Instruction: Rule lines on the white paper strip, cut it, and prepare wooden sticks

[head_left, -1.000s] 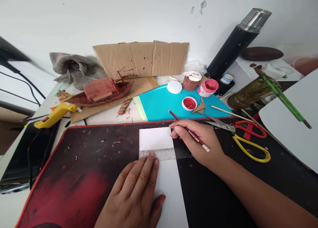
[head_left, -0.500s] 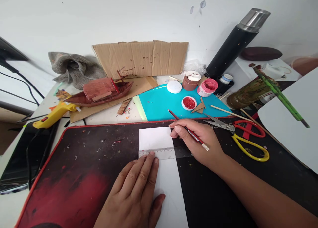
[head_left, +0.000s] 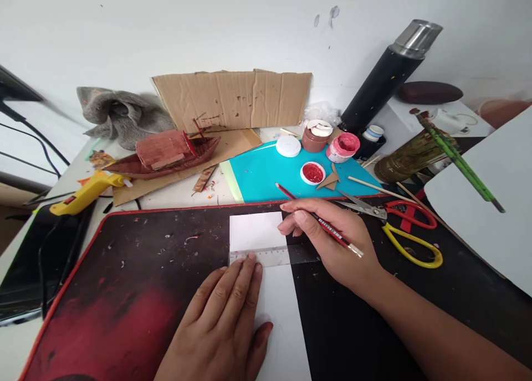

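My left hand [head_left: 224, 320] lies flat, its fingertips pressing a clear ruler [head_left: 270, 257] down across a white strip of paper [head_left: 255, 228]. Part of the strip is hidden beneath this hand. My right hand [head_left: 332, 242] is closed round a red and black pencil [head_left: 332, 231], just to the right of the strip's far end. The pencil's point tilts up and away, clear of the paper, and its back end slants toward my wrist. Beyond my right hand lie scissors [head_left: 409, 220] with one red and one yellow handle, blades pointing left.
A dark mat [head_left: 137, 253] covers the work area. Behind it stand a red-brown model boat [head_left: 164, 154], a yellow glue gun [head_left: 85, 192], paint jars [head_left: 343, 147] on a blue sheet [head_left: 257, 173], and a leaning black flask [head_left: 386, 76]. Green-handled brushes [head_left: 461, 156] stick out at right.
The pencil's back end has tipped slightly further right and down in my right hand. My left hand and the ruler stay put on the paper. The whole view has shifted slightly.
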### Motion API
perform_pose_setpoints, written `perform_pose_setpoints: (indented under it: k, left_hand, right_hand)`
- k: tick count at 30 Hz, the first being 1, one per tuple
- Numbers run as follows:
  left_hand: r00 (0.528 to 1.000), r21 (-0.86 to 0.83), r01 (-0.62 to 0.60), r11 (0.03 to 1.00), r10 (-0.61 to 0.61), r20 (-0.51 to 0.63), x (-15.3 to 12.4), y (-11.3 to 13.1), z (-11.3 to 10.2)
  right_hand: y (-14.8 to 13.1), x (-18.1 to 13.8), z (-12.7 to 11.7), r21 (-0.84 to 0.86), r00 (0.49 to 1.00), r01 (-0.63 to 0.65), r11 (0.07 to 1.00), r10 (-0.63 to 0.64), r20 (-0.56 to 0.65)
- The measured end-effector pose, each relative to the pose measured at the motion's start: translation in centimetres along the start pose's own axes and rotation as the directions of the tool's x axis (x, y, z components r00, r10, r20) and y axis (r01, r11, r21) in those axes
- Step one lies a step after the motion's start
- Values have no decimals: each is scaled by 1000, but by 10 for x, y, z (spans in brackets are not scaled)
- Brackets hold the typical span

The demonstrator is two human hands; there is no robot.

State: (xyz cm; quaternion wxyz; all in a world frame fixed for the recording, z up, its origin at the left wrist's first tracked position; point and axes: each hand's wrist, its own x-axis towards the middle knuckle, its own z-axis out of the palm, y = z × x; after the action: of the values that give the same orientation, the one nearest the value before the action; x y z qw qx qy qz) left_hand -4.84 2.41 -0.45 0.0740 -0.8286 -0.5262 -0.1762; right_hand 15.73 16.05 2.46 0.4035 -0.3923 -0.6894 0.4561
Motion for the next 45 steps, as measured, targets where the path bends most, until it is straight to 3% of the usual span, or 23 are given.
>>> perform_pose_setpoints:
  k: [2, 5, 10, 15, 22, 45]
  left_hand:
    - [999, -9, 15, 1000, -15, -28, 0, 0, 1]
    - [999, 1, -42, 999, 42, 28, -1, -1, -2]
    - [999, -23, 21, 1000, -20, 26, -3, -1, -6]
    - [997, 12, -60, 998, 59, 47, -1, -5, -6]
    - [997, 20, -64, 998, 63, 48, 0, -3, -7]
    - [996, 18, -61, 998, 60, 64, -1, -4, -4]
  right_hand:
    - [-4, -1, 4, 93, 999, -32, 995, 31, 14]
    - [-6, -3, 11, 226, 995, -81, 971, 65, 77]
    - [-4, -5, 18, 291, 986, -131, 948, 93, 141]
    - [0, -6, 24, 289, 972, -199, 937, 150, 182]
    - [4, -7, 27, 202, 959, -253, 946, 218, 181]
    - [2, -4, 25, 122, 959, -221, 968, 194, 205]
